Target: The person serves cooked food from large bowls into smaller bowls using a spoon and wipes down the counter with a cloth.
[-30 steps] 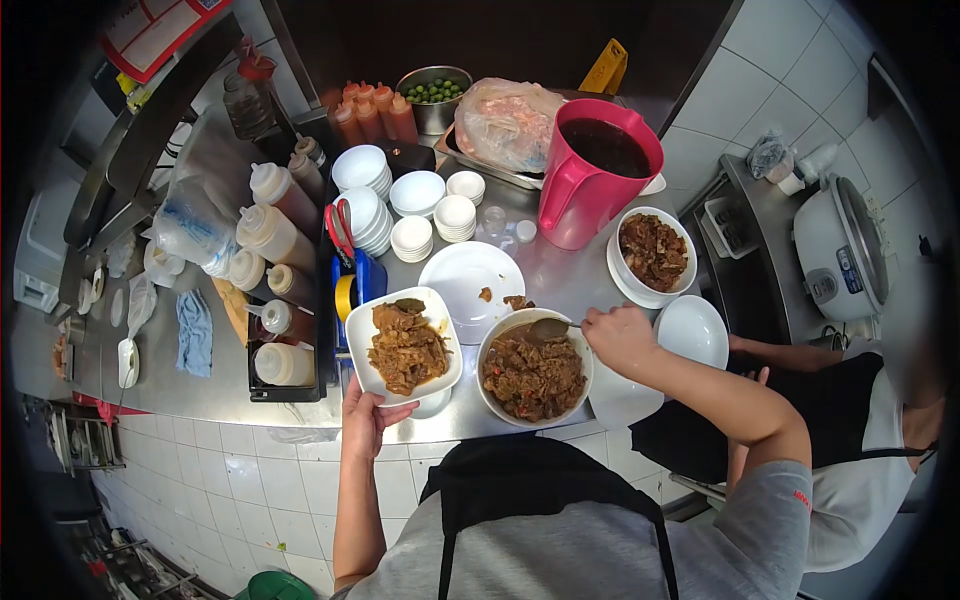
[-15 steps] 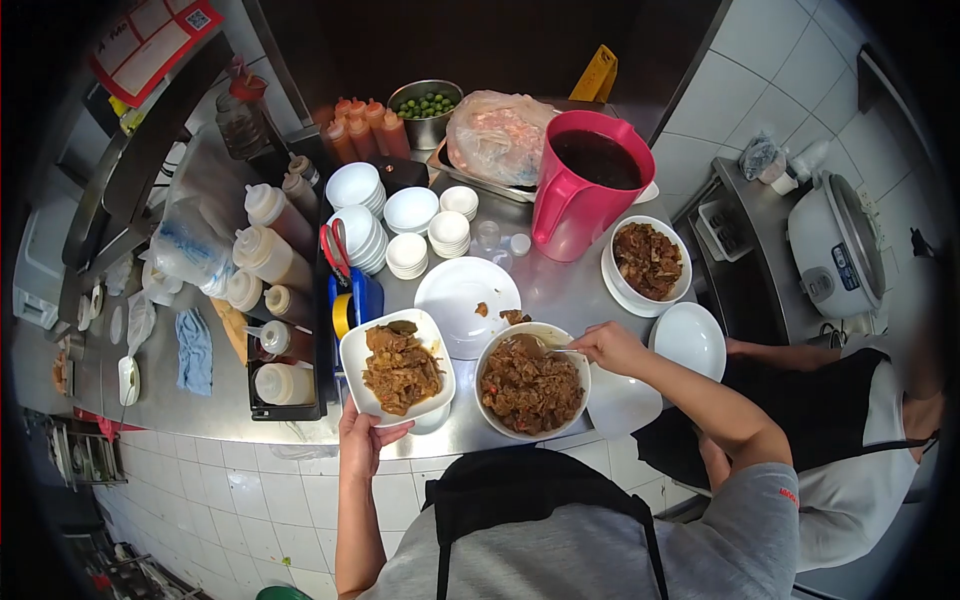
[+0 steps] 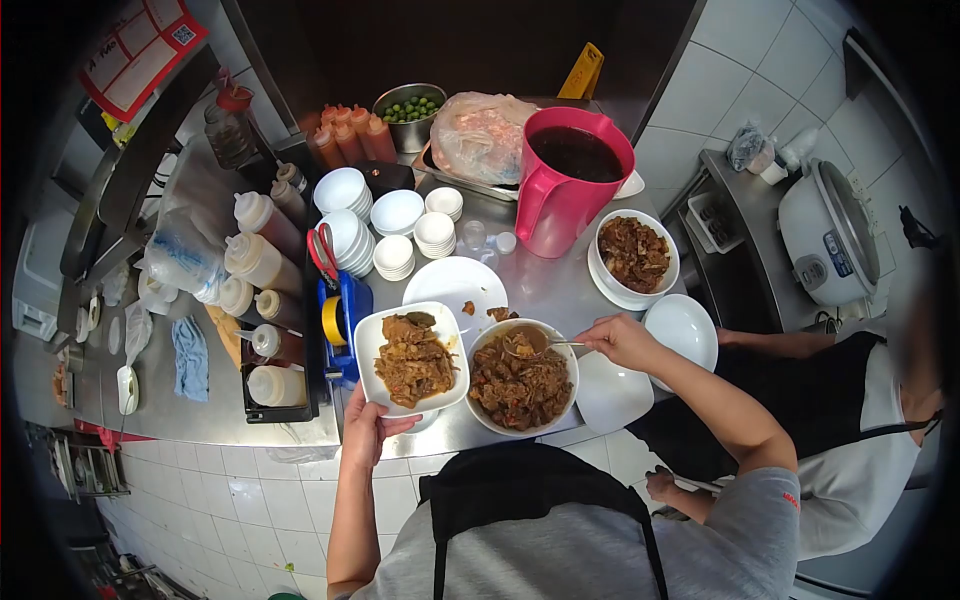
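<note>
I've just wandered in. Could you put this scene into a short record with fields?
Place: kitchen, metal counter
Left hand: holds the square dish at its near edge
Right hand: grips the spoon by its handle
Spoon head: inside the round bowl, at its far side
Dish contents: brown stewed food, similar to the bowl's
Behind them: white plate with a few scraps
Farther back: pink pitcher of dark liquid
Nearby: another person in a black apron, on the right

The square dish looks smooth and glossy, the counter shiny metal.
</note>
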`<state>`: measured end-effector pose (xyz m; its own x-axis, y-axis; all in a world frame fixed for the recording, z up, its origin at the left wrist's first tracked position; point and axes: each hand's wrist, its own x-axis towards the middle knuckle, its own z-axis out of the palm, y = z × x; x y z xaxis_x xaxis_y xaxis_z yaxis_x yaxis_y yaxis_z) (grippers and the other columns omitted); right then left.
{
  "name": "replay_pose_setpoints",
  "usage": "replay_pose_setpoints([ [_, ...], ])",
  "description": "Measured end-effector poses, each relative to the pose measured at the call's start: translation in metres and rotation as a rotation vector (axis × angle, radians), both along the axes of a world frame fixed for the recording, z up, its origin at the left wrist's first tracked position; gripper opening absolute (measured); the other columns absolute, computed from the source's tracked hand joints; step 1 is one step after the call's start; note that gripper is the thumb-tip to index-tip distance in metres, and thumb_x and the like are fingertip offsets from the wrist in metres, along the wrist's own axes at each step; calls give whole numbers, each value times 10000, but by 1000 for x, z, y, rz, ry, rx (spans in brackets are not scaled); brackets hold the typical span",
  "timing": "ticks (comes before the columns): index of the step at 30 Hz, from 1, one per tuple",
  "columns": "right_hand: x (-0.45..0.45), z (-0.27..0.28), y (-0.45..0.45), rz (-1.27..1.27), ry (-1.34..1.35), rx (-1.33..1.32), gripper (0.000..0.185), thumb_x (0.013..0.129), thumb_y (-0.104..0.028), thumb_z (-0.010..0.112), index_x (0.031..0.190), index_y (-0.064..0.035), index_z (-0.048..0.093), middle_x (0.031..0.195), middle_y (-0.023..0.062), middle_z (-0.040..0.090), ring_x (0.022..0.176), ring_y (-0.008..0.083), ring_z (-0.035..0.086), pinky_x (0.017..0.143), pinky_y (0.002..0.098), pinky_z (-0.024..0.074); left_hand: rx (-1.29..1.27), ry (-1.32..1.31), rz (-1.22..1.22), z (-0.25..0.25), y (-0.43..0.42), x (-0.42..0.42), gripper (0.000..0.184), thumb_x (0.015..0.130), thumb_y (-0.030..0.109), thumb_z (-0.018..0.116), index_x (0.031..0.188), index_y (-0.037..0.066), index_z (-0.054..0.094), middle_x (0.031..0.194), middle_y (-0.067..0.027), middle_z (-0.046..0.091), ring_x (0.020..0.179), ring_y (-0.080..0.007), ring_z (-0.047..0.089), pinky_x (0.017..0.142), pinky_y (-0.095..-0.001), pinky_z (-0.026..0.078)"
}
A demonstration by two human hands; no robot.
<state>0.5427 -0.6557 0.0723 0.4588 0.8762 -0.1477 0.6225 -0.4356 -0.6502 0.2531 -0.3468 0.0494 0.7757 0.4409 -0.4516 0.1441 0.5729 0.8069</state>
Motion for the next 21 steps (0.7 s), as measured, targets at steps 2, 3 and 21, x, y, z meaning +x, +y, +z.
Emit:
replay_pose_setpoints([
  [2, -1, 14, -1, 8, -8, 8, 220, 805, -49, 626, 998, -114, 709, 799, 128, 653, 731, 278, 625, 697, 365, 492, -2, 9, -31, -1, 0, 3, 604, 772, -29, 337, 1371, 34, 286, 1126, -273, 574, 780, -422, 665, 610, -363, 623],
  [3, -2, 21, 2, 18, -9, 14, 217, 804, -48, 627, 995, -109, 709, 802, 129, 654, 732, 276, 627, 695, 364, 492, 1, 18, -46, 1, -2, 5, 621, 767, -30, 338, 1381, 36, 274, 1128, -272, 575, 779, -421, 666, 607, -363, 622],
  [21, -50, 102, 101, 270, -689, -168, 242, 766, -118, 582, 984, -132, 687, 808, 63, 613, 712, 243, 638, 597, 381, 509, -214, -12, -227, -2, -26, 38, 675, 756, -28, 347, 1417, 57, 241, 1143, -261, 576, 812, -396, 673, 664, -368, 612],
])
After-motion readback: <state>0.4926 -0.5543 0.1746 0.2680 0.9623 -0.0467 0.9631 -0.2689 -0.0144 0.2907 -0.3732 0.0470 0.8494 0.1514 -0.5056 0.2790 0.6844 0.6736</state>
